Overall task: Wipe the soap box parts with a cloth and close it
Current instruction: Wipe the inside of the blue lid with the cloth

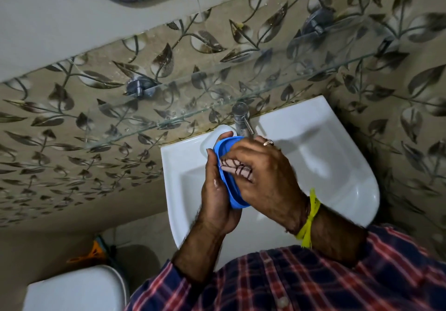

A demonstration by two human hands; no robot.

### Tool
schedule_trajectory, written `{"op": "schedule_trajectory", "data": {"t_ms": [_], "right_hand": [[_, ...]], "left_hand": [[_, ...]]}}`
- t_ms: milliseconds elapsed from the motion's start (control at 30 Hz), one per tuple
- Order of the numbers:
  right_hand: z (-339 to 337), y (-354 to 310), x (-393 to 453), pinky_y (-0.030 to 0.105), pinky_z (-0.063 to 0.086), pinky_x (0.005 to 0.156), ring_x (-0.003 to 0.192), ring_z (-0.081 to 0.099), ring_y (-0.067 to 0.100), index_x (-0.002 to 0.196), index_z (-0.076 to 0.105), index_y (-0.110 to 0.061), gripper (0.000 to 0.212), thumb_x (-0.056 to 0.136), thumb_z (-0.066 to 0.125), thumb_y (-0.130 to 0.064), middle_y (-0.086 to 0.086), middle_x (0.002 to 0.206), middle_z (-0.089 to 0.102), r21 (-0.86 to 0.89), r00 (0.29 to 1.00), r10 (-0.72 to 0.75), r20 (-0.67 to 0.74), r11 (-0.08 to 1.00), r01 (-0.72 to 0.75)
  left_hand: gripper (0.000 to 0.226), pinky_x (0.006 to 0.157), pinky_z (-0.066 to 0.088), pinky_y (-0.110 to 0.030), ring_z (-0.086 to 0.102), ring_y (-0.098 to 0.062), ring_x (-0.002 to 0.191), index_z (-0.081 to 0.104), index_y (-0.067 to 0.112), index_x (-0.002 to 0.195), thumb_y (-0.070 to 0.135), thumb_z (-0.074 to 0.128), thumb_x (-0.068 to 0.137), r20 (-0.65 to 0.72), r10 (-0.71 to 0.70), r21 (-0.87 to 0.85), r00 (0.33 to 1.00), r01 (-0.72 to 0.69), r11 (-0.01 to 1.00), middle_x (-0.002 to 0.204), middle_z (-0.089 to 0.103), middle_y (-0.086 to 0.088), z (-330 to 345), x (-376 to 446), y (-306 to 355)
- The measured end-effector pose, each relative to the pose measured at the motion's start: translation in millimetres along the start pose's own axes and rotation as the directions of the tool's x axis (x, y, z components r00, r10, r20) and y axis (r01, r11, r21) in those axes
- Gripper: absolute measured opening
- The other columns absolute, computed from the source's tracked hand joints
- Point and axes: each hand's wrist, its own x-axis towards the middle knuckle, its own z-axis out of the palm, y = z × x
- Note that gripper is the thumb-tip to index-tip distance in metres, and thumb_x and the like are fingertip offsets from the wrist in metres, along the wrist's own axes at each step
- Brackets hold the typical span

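Both hands meet over the sink, with the blue soap box part caught between them. Left hand cups the part from its outer side, palm against the back, fingers curled round the far rim and the thumb along the near edge, so it grasps the part firmly. Right hand lies across the open face of the part, its fingers bent down onto a cloth and pressing it into the hollow. That cloth is pale with dark stripes, and only a small patch shows between the fingers. A ring sits on one right finger, and a yellow thread is tied round the right wrist. Whether the part is the lid or the base cannot be told; it stands tilted on edge, its long axis running away from the person.

Just behind the hands stands a metal tap at the back of the white sink. Above it a glass shelf runs along the wall on two metal brackets. Tiles with a leaf pattern cover the wall. Lower left shows a white toilet lid and something orange on the floor beside it. Plaid sleeves fill the bottom edge.
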Motion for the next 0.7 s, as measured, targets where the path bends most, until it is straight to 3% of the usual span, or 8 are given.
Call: {"op": "schedule_trajectory", "data": {"t_ms": [133,267,367,433,600,700], "right_hand": [[0.2,3.2,12.7,0.041,0.054,0.087,0.095,0.065,0.026,0.099,0.074,-0.011,0.022,0.078,0.068,-0.007,0.002,0.101,0.073,-0.006,0.989,0.093,-0.118,0.995,-0.095],[0.9,5.7,3.5,0.042,0.054,0.085,0.096,0.063,0.025,0.095,0.074,-0.011,0.021,0.076,0.068,-0.005,0.001,0.1,0.072,0.025,0.997,-0.013,0.075,1.0,0.011],[0.1,7.1,-0.6,0.042,0.055,0.084,0.094,0.063,0.025,0.098,0.074,-0.012,0.025,0.075,0.067,-0.006,0.001,0.1,0.072,-0.03,0.999,0.041,0.011,0.999,-0.041],[0.8,8.0,8.5,0.042,0.054,0.085,0.094,0.064,0.027,0.099,0.075,-0.011,0.026,0.075,0.068,-0.003,0.002,0.101,0.073,0.018,0.994,0.084,-0.073,0.996,-0.083],[-2.7,8.6,-3.5,0.04,0.052,0.08,0.089,0.061,0.022,0.09,0.074,-0.013,0.018,0.076,0.067,-0.005,-0.002,0.093,0.071,0.046,0.994,-0.036,0.107,0.998,0.031],[-1.4,8.5,5.3,0.04,0.054,0.084,0.093,0.063,0.022,0.093,0.076,-0.013,0.02,0.077,0.068,-0.005,-0.002,0.096,0.073,0.064,0.999,0.052,0.015,0.997,-0.053]], "left_hand": [[0.062,0.097,0.056,-0.038,0.062,-0.026,0.129,0.051,0.02,0.149,0.058,0.031,0.104,-0.073,-0.03,0.078,0.997,0.036,0.996,0.145,0.059,-0.012,3.1,1.7,-5.7],[0.055,0.102,0.054,-0.04,0.063,-0.026,0.127,0.059,0.027,0.142,0.056,0.032,0.103,-0.073,-0.013,0.028,0.997,0.015,0.999,0.142,0.063,-0.01,-0.5,0.6,-0.2],[0.056,0.103,0.054,-0.041,0.063,-0.027,0.128,0.059,0.025,0.141,0.057,0.032,0.103,-0.094,-0.017,0.057,0.995,0.022,0.998,0.142,0.062,-0.012,0.8,-1.5,-5.8],[0.061,0.102,0.055,-0.041,0.062,-0.027,0.128,0.053,0.022,0.146,0.058,0.034,0.101,-0.107,-0.024,0.083,0.994,0.033,0.996,0.144,0.06,-0.013,3.4,-1.8,-8.7],[0.053,0.09,0.059,-0.037,0.069,-0.026,0.117,0.067,0.03,0.132,0.055,0.028,0.106,-0.08,0.027,0.008,0.996,-0.026,1.0,0.132,0.069,-0.012,1.5,1.6,0.5],[0.053,0.087,0.059,-0.036,0.069,-0.024,0.117,0.068,0.03,0.13,0.055,0.028,0.106,-0.072,0.018,0.008,0.997,-0.017,1.0,0.131,0.07,-0.01,4.8,3.6,0.0]]}}
